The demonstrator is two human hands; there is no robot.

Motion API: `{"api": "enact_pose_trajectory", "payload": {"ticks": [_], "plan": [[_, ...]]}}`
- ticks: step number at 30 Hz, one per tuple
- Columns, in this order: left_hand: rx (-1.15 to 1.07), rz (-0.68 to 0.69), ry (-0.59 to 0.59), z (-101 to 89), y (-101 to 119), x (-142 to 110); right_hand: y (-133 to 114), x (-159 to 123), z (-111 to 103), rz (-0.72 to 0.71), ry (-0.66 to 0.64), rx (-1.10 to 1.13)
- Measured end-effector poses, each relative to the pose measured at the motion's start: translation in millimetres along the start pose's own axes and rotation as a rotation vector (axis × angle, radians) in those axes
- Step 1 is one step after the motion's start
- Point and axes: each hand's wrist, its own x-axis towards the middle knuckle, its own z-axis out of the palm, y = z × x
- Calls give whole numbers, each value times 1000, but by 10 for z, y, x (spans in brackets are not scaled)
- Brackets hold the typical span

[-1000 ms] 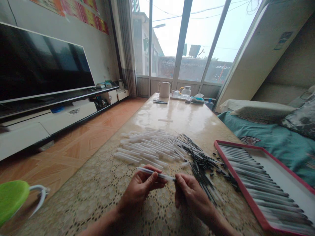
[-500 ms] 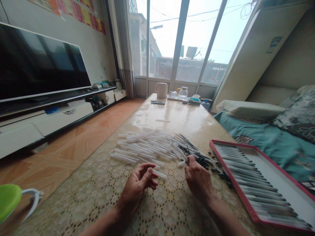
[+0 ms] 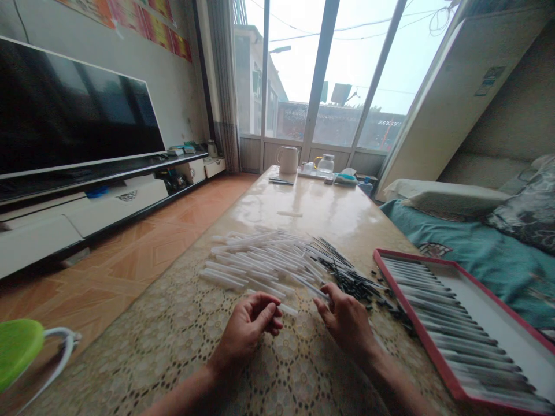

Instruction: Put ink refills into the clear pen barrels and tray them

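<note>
My left hand (image 3: pixel 247 326) is closed, thumb against fingers, on a translucent white pen barrel (image 3: pixel 288 309) that points to the right. To the right, my right hand (image 3: pixel 347 318) pinches the end of a thin pen refill (image 3: pixel 313 287), pointing up and left. Beyond both hands spreads a pile of white pen barrels (image 3: pixel 255 260). Dark refills (image 3: pixel 332 251) lie at the pile's right side, and small black pen caps (image 3: pixel 349 284) are heaped close behind my right hand.
A red-rimmed box (image 3: pixel 418 329) on the right holds a row of assembled pens (image 3: pixel 459 323). One loose barrel (image 3: pixel 289 214) lies farther up the table (image 3: pixel 169 346). At the far end stand a beige jug (image 3: pixel 288 160) and a glass pot (image 3: pixel 325 164). A green stool (image 3: pixel 19 352) is at the left.
My right hand has drawn slightly away from the black caps, its thumb and index finger now lower on the refill. My left fingers have closed more around the barrel. The view has shifted slightly.
</note>
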Motion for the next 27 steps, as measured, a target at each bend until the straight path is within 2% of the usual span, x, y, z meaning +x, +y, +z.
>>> {"api": "enact_pose_trajectory", "payload": {"ticks": [4, 9, 12, 16, 18, 21, 27], "plan": [[30, 29, -93, 6, -36, 1, -262, -116, 1, -77, -121, 285], [98, 65, -211, 14, -35, -21, -433, -195, 12, -119, -212, 438], [50, 46, -133, -3, 16, -14, -384, -201, 9, -134, -196, 398], [-139, 21, 119, -59, 77, 15, -256, -205, -12, -200, -101, 245], [-183, 23, 203, -87, 91, 25, -225, -207, -33, -232, -84, 166], [-180, 17, 234, -102, 97, 26, -231, -210, -62, -267, -88, 67], [-99, 0, 176, -58, 92, 4, -256, -211, -42, -290, -70, -20]]}}
